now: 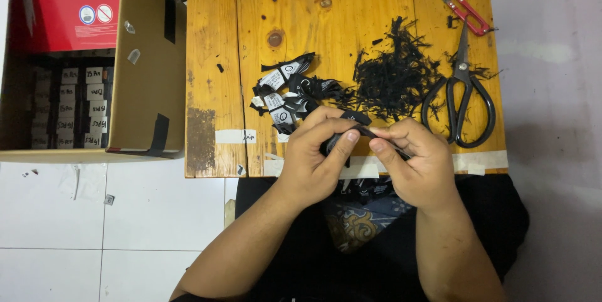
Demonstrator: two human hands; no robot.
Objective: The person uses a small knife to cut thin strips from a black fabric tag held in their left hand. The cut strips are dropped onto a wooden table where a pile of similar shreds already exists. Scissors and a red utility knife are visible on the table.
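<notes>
Pinching black label (pixel 360 131) between both hands, table (pixel 219 57) near edge, 6 o'clock. Left hand (pixel 313 151) and right hand (pixel 417 158) fingertips clamped on it. Pile of labels (pixel 288 92) at 9 o'clock looks finished; trimmings heap (pixel 395 76) at 1 o'clock suggests work well underway. Scissors (pixel 461 95), snips (pixel 464 8) idle at 3 o'clock.

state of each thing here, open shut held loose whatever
left hand: shut on black label strip
right hand: pinching the same strip
black label strip: held between both hands
black scissors: blades shut, lying on table
red snips: lying untouched
label pile: loose heap
black trimmings: scattered
cardboard box: open, bundles inside
</notes>
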